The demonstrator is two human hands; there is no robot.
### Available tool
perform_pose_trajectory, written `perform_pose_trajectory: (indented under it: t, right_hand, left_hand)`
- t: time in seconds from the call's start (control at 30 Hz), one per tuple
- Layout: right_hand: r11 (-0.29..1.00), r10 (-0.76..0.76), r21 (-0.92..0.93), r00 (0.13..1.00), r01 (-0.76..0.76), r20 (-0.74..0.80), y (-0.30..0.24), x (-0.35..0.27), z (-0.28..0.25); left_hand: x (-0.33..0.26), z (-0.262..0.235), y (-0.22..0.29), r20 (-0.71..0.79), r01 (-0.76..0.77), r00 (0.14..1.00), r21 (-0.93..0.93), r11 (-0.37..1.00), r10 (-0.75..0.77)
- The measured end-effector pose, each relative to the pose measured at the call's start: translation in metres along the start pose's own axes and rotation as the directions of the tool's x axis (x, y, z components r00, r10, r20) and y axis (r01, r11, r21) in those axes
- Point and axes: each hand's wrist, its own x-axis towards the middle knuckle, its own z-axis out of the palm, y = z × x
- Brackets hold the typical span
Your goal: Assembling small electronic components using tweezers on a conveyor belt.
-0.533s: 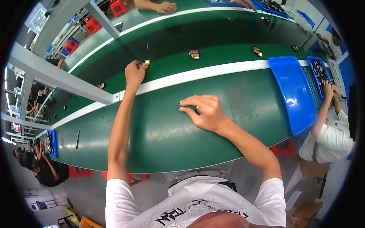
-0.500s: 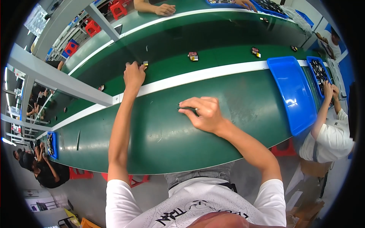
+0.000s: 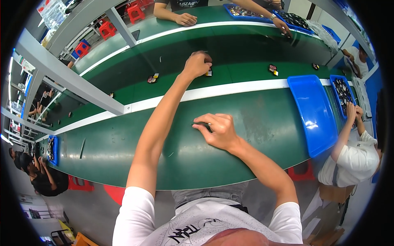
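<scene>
My left hand [image 3: 198, 64] reaches over the green conveyor belt, its fingers curled down onto a small part with a yellow and white label [image 3: 209, 73]. Most of that part is hidden under the fingers. Left of it on the belt lies a similar dark and reddish part [image 3: 153, 78]. Above the near green worktop [image 3: 193, 164], my right hand [image 3: 219, 130] is closed in a pinch. A thin dark object [image 3: 194, 124] pokes from its fingertips, too small to name.
More parts [image 3: 273, 70] lie along the belt. A white rail [image 3: 238, 86] divides belt from worktop. On the right are a blue tray [image 3: 314, 119] and a filled blue tray [image 3: 342, 94], with a person's hands at it. Across the belt, another person's hand [image 3: 281, 27] reaches over. A grey post [image 3: 69, 69] slants at left.
My left hand has moved right along the belt, from one labelled part to another, leaving the first on the belt. My right hand keeps its pinch. The far person's hand has reached toward the belt.
</scene>
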Motion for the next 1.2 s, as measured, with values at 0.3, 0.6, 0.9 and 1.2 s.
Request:
perform_pose_trajectory:
  t: [0.3, 0.6, 0.9, 1.2]
  right_hand:
    - [1.000, -0.019, 0.000, 1.000, 0.019, 0.001, 0.005, -0.005, -0.001]
    - [1.000, -0.008, 0.008, 1.000, 0.008, 0.010, -0.001, 0.002, -0.006]
    - [0.857, 0.439, 0.254, 0.893, -0.449, 0.097, -0.005, -0.007, -0.005]
    - [0.631, 0.611, 0.515, 0.781, -0.580, 0.132, -0.007, 0.000, -0.006]
  left_hand:
    - [0.016, 0.004, -0.005, 0.367, 0.236, 0.905, -0.014, 0.972, -0.215]
    - [0.000, -0.030, 0.011, 0.340, 0.302, 0.864, 0.240, 0.923, -0.371]
    - [-0.127, -0.078, 0.037, 0.110, 0.396, 0.918, -0.251, 0.883, -0.380]
    - [-0.214, -0.085, 0.102, 0.087, 0.492, 0.777, -0.700, 0.517, -0.623]
